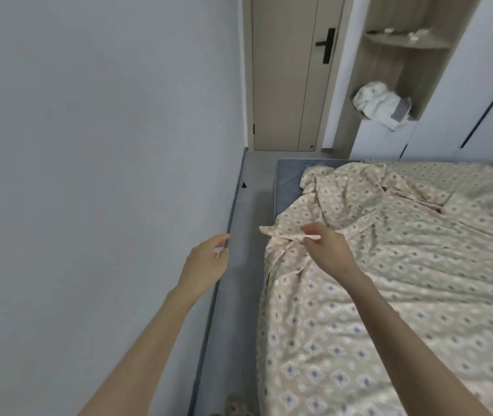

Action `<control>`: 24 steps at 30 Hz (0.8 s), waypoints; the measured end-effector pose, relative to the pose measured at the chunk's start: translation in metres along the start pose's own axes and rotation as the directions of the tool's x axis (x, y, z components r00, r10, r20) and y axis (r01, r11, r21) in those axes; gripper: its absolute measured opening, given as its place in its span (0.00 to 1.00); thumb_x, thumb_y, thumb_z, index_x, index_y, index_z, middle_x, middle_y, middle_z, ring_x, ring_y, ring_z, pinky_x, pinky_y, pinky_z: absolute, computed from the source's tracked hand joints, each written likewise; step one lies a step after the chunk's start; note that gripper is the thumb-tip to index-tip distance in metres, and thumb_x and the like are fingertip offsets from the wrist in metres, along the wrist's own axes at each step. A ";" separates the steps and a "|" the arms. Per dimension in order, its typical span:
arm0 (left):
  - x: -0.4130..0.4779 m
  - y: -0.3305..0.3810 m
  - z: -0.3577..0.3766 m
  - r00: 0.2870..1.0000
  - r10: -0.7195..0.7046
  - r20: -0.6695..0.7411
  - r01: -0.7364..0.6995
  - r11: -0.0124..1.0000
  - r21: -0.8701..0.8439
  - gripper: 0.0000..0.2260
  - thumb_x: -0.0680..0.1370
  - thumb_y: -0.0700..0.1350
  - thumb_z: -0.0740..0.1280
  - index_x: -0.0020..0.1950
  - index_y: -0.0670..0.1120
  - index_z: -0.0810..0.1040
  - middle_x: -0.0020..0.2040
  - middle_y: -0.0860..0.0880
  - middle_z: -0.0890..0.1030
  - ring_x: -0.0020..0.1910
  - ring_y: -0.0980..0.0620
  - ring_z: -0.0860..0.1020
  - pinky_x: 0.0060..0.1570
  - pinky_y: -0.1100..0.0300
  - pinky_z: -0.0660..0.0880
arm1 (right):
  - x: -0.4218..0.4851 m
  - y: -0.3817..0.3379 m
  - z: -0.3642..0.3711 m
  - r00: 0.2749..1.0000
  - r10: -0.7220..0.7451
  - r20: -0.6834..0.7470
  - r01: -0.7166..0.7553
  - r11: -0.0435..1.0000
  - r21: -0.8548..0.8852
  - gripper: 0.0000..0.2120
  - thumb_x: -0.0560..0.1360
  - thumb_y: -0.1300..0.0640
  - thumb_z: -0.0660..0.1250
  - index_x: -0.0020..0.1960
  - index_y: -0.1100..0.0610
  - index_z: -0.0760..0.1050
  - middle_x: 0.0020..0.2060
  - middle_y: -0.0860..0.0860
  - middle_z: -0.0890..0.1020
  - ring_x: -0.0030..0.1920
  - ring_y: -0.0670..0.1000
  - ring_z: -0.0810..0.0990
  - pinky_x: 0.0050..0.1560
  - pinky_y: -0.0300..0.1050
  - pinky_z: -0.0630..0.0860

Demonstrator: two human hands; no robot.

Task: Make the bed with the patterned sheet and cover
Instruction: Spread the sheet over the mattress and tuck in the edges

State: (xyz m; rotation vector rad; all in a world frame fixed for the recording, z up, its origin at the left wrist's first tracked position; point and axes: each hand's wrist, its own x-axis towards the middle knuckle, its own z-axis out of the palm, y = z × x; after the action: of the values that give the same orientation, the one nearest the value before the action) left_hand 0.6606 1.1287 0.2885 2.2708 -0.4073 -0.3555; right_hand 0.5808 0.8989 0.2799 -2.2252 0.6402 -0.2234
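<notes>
A beige patterned sheet (389,295) with small blue diamonds lies rumpled over the bed, bunched toward the far end. The grey mattress (288,178) shows bare at the far left corner. My right hand (326,247) pinches a folded edge of the sheet near the bed's left side, thumb and fingers closed on the cloth. My left hand (207,259) hovers over the narrow floor strip beside the bed, fingers loosely curled and holding nothing.
A grey wall (89,145) runs close along the left, leaving a narrow floor gap (242,265). A closed door (293,73) stands beyond the bed. An open shelf holds a crumpled white cloth (380,105). White cabinets (479,109) are at the right.
</notes>
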 end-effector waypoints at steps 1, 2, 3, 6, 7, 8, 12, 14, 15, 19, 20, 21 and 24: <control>0.015 0.003 0.001 1.000 0.018 0.024 -0.018 1.000 0.007 0.17 0.81 0.44 0.58 0.70 0.52 0.70 0.67 0.50 0.74 0.63 0.51 0.74 0.64 0.59 0.69 | 0.006 0.002 -0.001 1.000 0.022 -0.018 -0.022 1.000 -0.010 0.15 0.77 0.58 0.62 0.63 0.53 0.75 0.59 0.47 0.80 0.55 0.51 0.79 0.56 0.44 0.73; 0.027 0.005 0.003 0.999 0.032 0.042 -0.032 0.999 0.016 0.17 0.81 0.44 0.57 0.70 0.52 0.70 0.66 0.50 0.74 0.63 0.51 0.74 0.64 0.57 0.69 | 0.014 0.004 -0.001 0.999 0.039 -0.035 -0.040 0.999 -0.023 0.15 0.77 0.58 0.62 0.63 0.52 0.75 0.59 0.47 0.80 0.55 0.50 0.79 0.56 0.45 0.73; 0.043 0.005 0.005 0.997 0.044 0.058 -0.045 0.999 0.017 0.18 0.81 0.43 0.57 0.70 0.52 0.70 0.67 0.50 0.74 0.63 0.51 0.74 0.65 0.57 0.69 | 0.024 0.007 0.000 0.997 0.054 -0.050 -0.055 0.998 -0.025 0.15 0.77 0.57 0.62 0.63 0.52 0.75 0.59 0.47 0.79 0.55 0.50 0.79 0.56 0.46 0.74; 0.087 0.008 0.011 0.993 0.074 0.096 -0.076 0.997 0.015 0.18 0.81 0.43 0.57 0.70 0.52 0.70 0.67 0.50 0.74 0.64 0.52 0.73 0.65 0.58 0.69 | 0.055 0.015 0.005 0.992 0.099 -0.073 -0.100 0.995 0.000 0.15 0.77 0.58 0.61 0.63 0.52 0.75 0.59 0.48 0.79 0.55 0.50 0.79 0.58 0.47 0.74; 0.110 0.009 0.015 0.990 0.088 0.107 -0.091 0.996 0.022 0.18 0.81 0.43 0.57 0.70 0.52 0.70 0.67 0.50 0.74 0.65 0.52 0.73 0.65 0.57 0.69 | 0.073 0.019 0.007 0.990 0.112 -0.090 -0.111 0.994 0.012 0.15 0.77 0.58 0.61 0.63 0.52 0.75 0.60 0.48 0.79 0.55 0.51 0.79 0.58 0.46 0.73; 0.130 0.010 0.018 0.988 0.099 0.122 -0.104 0.994 0.038 0.18 0.81 0.43 0.57 0.70 0.52 0.70 0.67 0.50 0.74 0.65 0.51 0.73 0.65 0.55 0.69 | 0.087 0.022 0.008 0.987 0.124 -0.103 -0.123 0.992 0.021 0.15 0.77 0.58 0.61 0.63 0.52 0.75 0.60 0.48 0.79 0.56 0.51 0.79 0.58 0.46 0.73; 0.239 0.025 0.043 0.974 0.139 0.178 -0.155 0.985 0.078 0.18 0.81 0.43 0.58 0.71 0.51 0.70 0.68 0.49 0.74 0.67 0.51 0.71 0.66 0.58 0.67 | 0.171 0.044 0.011 0.970 0.193 -0.146 -0.188 0.981 0.045 0.16 0.77 0.57 0.60 0.64 0.52 0.74 0.61 0.47 0.78 0.55 0.51 0.79 0.56 0.46 0.74; 0.286 0.038 0.055 0.968 0.144 0.207 -0.166 0.982 0.092 0.18 0.81 0.43 0.57 0.71 0.50 0.69 0.68 0.49 0.73 0.67 0.51 0.71 0.64 0.60 0.66 | 0.209 0.054 0.008 0.962 0.218 -0.162 -0.214 0.976 0.045 0.16 0.77 0.57 0.60 0.64 0.52 0.74 0.61 0.47 0.78 0.55 0.51 0.79 0.56 0.46 0.74; 0.311 0.047 0.063 0.962 0.145 0.233 -0.170 0.981 0.093 0.18 0.81 0.42 0.57 0.71 0.50 0.69 0.68 0.48 0.73 0.67 0.51 0.70 0.63 0.61 0.65 | 0.230 0.060 0.004 0.957 0.234 -0.173 -0.229 0.972 0.048 0.16 0.77 0.57 0.60 0.64 0.52 0.74 0.61 0.48 0.78 0.56 0.51 0.79 0.56 0.47 0.74; 0.418 0.095 0.093 0.921 0.155 0.357 -0.207 0.972 0.114 0.18 0.81 0.42 0.57 0.71 0.48 0.69 0.69 0.47 0.72 0.68 0.51 0.70 0.58 0.63 0.66 | 0.314 0.079 -0.021 0.926 0.329 -0.185 -0.321 0.944 0.070 0.17 0.78 0.57 0.60 0.65 0.53 0.73 0.61 0.49 0.78 0.56 0.51 0.78 0.54 0.44 0.73; 0.438 0.103 0.099 0.910 0.170 0.378 -0.228 0.967 0.114 0.18 0.81 0.42 0.57 0.71 0.48 0.69 0.69 0.47 0.72 0.67 0.51 0.71 0.59 0.62 0.67 | 0.328 0.082 -0.025 0.921 0.343 -0.183 -0.336 0.939 0.066 0.17 0.78 0.57 0.60 0.66 0.53 0.73 0.61 0.49 0.78 0.56 0.51 0.78 0.54 0.43 0.73; 0.460 0.112 0.106 0.901 0.179 0.396 -0.242 0.964 0.114 0.18 0.81 0.42 0.57 0.71 0.49 0.69 0.68 0.47 0.73 0.67 0.51 0.71 0.58 0.61 0.68 | 0.343 0.085 -0.030 0.914 0.362 -0.183 -0.355 0.932 0.067 0.17 0.78 0.57 0.60 0.66 0.53 0.73 0.61 0.49 0.78 0.56 0.51 0.78 0.54 0.44 0.73; 0.521 0.127 0.133 0.869 0.172 0.465 -0.259 0.957 0.131 0.17 0.81 0.43 0.57 0.70 0.50 0.70 0.67 0.48 0.74 0.66 0.51 0.72 0.58 0.61 0.69 | 0.377 0.104 -0.037 0.880 0.440 -0.181 -0.434 0.898 0.071 0.16 0.78 0.56 0.59 0.65 0.52 0.73 0.62 0.47 0.78 0.58 0.50 0.78 0.55 0.45 0.74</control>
State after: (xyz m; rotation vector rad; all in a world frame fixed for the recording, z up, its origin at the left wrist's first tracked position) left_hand 1.0615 0.7528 0.2320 2.2822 -0.9654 -0.7587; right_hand 0.8522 0.6232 0.2102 -1.9807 1.2184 -0.2150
